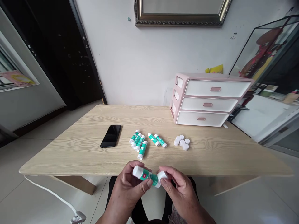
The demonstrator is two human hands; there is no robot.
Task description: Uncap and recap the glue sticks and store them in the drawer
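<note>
My left hand [132, 185] grips a green and white glue stick [145, 175] in front of the table's near edge. Between the thumb and fingers of my right hand [178, 186] is a white cap [162, 176], right beside the glue stick's lower right end. Whether cap and stick touch I cannot tell. Several more glue sticks lie on the table beyond my hands: a group [138, 140] at the left and a pair [157, 140] in the middle. Farther right, several loose white caps [182, 142] are clustered.
A black phone [111, 136] lies left of the glue sticks on the wooden table [217, 155]. At the back right stands a pink and white drawer unit [207, 102]. A white cable with a power strip [78, 216] runs along the floor at lower left.
</note>
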